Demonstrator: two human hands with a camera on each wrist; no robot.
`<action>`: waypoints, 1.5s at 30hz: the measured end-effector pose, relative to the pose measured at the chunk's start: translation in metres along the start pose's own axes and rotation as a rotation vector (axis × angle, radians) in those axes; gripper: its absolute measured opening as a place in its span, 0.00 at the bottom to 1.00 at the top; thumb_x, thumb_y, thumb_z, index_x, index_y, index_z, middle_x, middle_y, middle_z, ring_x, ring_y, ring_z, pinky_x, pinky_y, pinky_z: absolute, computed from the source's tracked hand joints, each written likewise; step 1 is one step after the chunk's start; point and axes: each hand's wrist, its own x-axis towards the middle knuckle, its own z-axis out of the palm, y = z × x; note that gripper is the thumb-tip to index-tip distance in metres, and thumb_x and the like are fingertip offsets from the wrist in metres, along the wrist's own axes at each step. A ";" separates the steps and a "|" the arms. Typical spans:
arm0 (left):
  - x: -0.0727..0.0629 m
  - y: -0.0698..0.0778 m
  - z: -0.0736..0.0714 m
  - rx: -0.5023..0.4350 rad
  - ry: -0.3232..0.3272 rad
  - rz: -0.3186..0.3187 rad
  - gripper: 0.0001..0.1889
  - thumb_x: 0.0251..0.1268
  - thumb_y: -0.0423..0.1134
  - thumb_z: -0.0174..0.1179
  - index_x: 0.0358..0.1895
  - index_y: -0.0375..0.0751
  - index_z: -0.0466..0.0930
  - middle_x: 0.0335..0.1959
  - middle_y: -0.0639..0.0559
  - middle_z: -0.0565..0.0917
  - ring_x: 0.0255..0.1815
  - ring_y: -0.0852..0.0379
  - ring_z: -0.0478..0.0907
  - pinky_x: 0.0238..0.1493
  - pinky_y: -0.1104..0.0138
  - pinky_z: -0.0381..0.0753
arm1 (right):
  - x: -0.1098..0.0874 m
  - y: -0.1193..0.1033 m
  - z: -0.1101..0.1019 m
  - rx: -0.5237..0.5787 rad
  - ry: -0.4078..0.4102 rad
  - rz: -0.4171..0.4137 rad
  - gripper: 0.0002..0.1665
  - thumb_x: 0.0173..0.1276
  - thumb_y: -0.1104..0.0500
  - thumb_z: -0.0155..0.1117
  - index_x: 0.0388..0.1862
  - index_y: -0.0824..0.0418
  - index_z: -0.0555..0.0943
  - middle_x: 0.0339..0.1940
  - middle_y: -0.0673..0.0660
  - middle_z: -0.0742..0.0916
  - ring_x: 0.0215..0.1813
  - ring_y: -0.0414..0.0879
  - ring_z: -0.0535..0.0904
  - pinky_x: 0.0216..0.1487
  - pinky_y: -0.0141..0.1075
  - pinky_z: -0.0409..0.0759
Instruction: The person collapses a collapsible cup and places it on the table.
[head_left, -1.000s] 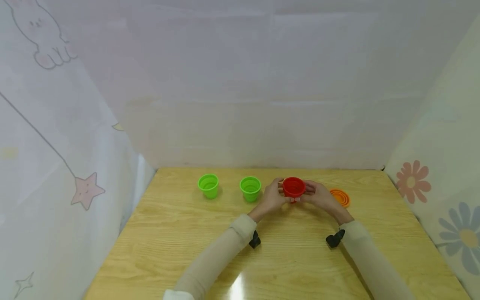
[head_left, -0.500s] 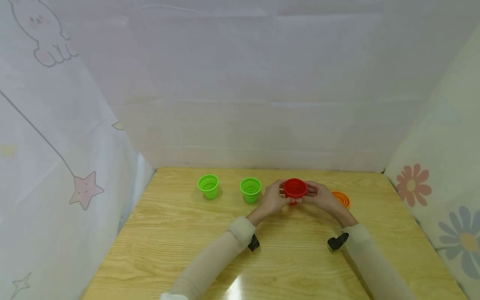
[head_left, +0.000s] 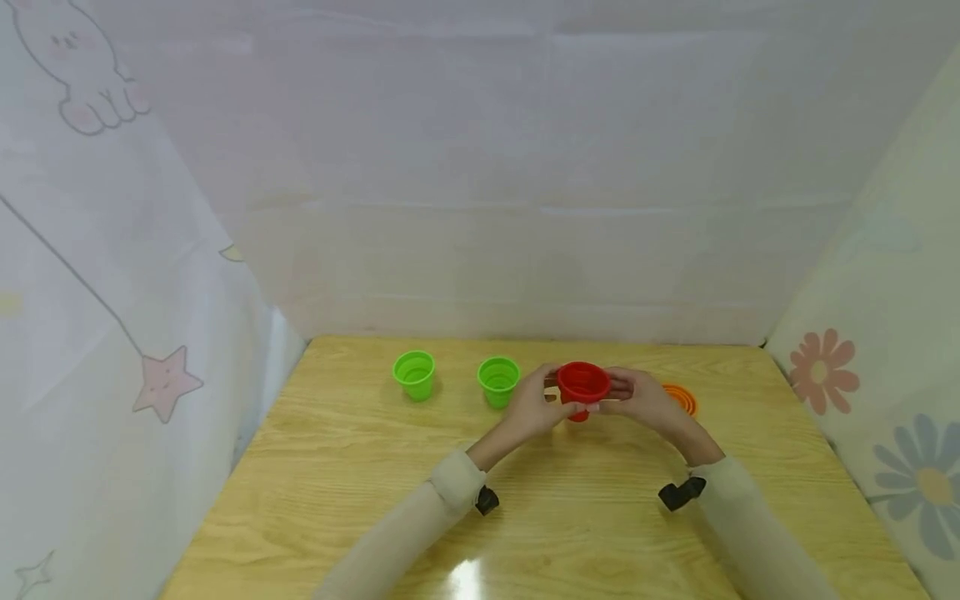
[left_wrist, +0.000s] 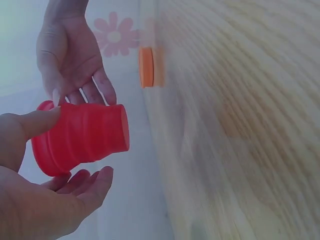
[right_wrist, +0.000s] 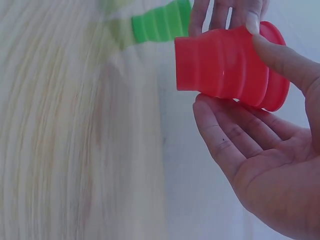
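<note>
A red collapsible cup [head_left: 583,383], extended to full height with ridged walls, is held above the table between both hands. From its left side my left hand [head_left: 531,406] grips it, thumb near the rim and fingers around the far side. On the other side my right hand [head_left: 645,402] holds it the same way, the thumbs close together at the front. In the left wrist view the cup [left_wrist: 82,137] has its narrow base toward the table and apart from it. The right wrist view shows the cup [right_wrist: 225,67] between thumb and fingers.
Two extended green cups, one farther left [head_left: 415,375] and one nearer [head_left: 498,382], stand upright left of the hands. A flattened orange collapsible cup [head_left: 681,398] lies behind the right hand. The wooden table [head_left: 337,500] meets hanging cloth at its back and sides.
Both hands have brought the red cup slightly nearer and to the left, still gripping it. The green and orange cups stay put; the head view shifts a little.
</note>
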 end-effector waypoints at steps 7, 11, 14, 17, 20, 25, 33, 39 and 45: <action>-0.023 -0.003 -0.012 -0.126 -0.032 0.004 0.35 0.64 0.40 0.76 0.73 0.41 0.71 0.66 0.45 0.82 0.66 0.47 0.81 0.68 0.51 0.86 | -0.007 -0.008 0.015 0.023 -0.061 -0.027 0.39 0.67 0.53 0.79 0.73 0.64 0.75 0.65 0.66 0.87 0.63 0.57 0.87 0.59 0.39 0.90; -0.036 -0.006 -0.015 -0.172 -0.037 -0.002 0.35 0.65 0.38 0.75 0.73 0.41 0.70 0.66 0.43 0.81 0.65 0.44 0.83 0.66 0.52 0.87 | -0.011 -0.010 0.025 0.043 -0.085 -0.021 0.40 0.66 0.52 0.79 0.72 0.66 0.75 0.64 0.66 0.87 0.62 0.57 0.87 0.59 0.38 0.90; -0.048 -0.009 -0.017 -0.190 -0.037 -0.010 0.34 0.65 0.36 0.75 0.72 0.41 0.71 0.66 0.42 0.82 0.64 0.44 0.84 0.64 0.56 0.88 | -0.015 -0.011 0.032 0.052 -0.114 -0.035 0.39 0.67 0.53 0.79 0.71 0.68 0.76 0.63 0.68 0.87 0.61 0.57 0.87 0.59 0.36 0.90; -0.059 -0.015 -0.018 -0.204 -0.041 -0.017 0.33 0.65 0.34 0.75 0.71 0.40 0.71 0.65 0.41 0.83 0.62 0.43 0.85 0.61 0.58 0.90 | -0.020 -0.009 0.041 0.062 -0.146 -0.057 0.36 0.68 0.56 0.77 0.69 0.69 0.77 0.62 0.68 0.87 0.60 0.56 0.88 0.59 0.33 0.89; -0.068 -0.022 -0.019 -0.215 -0.052 -0.028 0.33 0.64 0.35 0.75 0.71 0.39 0.71 0.64 0.40 0.83 0.61 0.42 0.86 0.59 0.62 0.91 | -0.025 -0.008 0.050 0.077 -0.166 -0.060 0.34 0.68 0.56 0.77 0.69 0.69 0.77 0.62 0.68 0.88 0.60 0.55 0.88 0.60 0.33 0.89; -0.077 -0.035 -0.023 -0.228 -0.088 -0.054 0.33 0.65 0.38 0.75 0.71 0.39 0.71 0.65 0.41 0.84 0.61 0.44 0.86 0.59 0.64 0.90 | -0.029 -0.004 0.060 0.075 -0.194 -0.049 0.34 0.69 0.55 0.77 0.67 0.69 0.78 0.61 0.67 0.89 0.59 0.54 0.89 0.59 0.34 0.90; -0.077 -0.038 -0.037 -0.305 -0.108 -0.116 0.33 0.66 0.39 0.75 0.71 0.37 0.72 0.63 0.40 0.85 0.59 0.48 0.85 0.60 0.62 0.90 | -0.021 -0.004 0.065 0.061 -0.142 -0.023 0.37 0.68 0.51 0.77 0.71 0.64 0.77 0.62 0.63 0.88 0.58 0.52 0.89 0.57 0.34 0.90; -0.077 -0.034 -0.042 -0.288 -0.121 -0.132 0.31 0.66 0.41 0.75 0.69 0.38 0.75 0.61 0.41 0.87 0.57 0.48 0.87 0.58 0.62 0.90 | -0.021 -0.006 0.066 0.072 -0.151 -0.020 0.39 0.69 0.51 0.77 0.74 0.63 0.74 0.65 0.65 0.86 0.60 0.55 0.88 0.59 0.38 0.90; -0.085 -0.039 -0.042 -0.313 -0.122 -0.179 0.29 0.66 0.44 0.75 0.67 0.37 0.79 0.58 0.42 0.89 0.55 0.50 0.88 0.56 0.62 0.91 | -0.024 -0.004 0.071 0.063 -0.152 -0.007 0.40 0.69 0.50 0.77 0.74 0.63 0.74 0.68 0.64 0.84 0.59 0.53 0.87 0.61 0.40 0.90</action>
